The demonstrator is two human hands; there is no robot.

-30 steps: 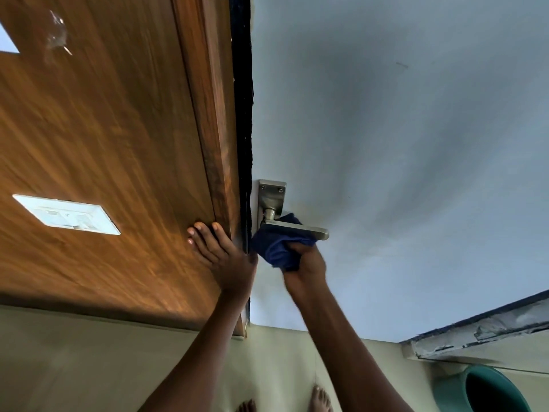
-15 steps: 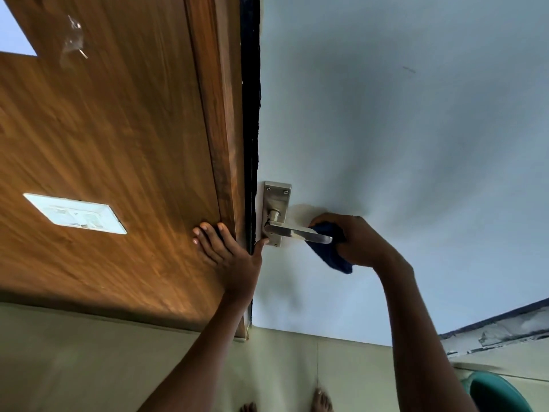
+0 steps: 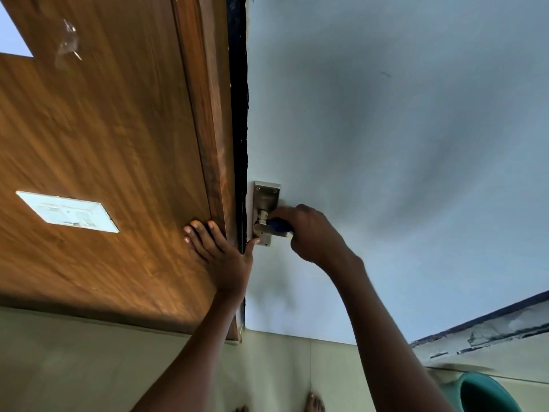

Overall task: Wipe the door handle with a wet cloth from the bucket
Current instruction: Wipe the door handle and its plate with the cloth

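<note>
A silver door handle (image 3: 265, 207) on its back plate is fixed to the pale blue door (image 3: 386, 144), near the door's left edge. My right hand (image 3: 312, 233) is closed around the lever with the dark blue cloth (image 3: 277, 223) pressed onto it; only a small strip of cloth shows under my fingers, and most of the lever is hidden. My left hand (image 3: 219, 257) lies flat with its fingers spread on the brown wooden frame (image 3: 205, 129), its thumb touching the bottom of the handle plate.
A white switch plate (image 3: 66, 211) sits on the wooden panel (image 3: 104, 144) to the left. The teal bucket (image 3: 487, 394) stands on the tiled floor (image 3: 89, 367) at the bottom right. My bare toes (image 3: 313, 402) show at the bottom edge.
My right hand slid the cloth along the lever, from beneath it out to its free end and then inward toward the plate. My left hand stayed on the frame.
</note>
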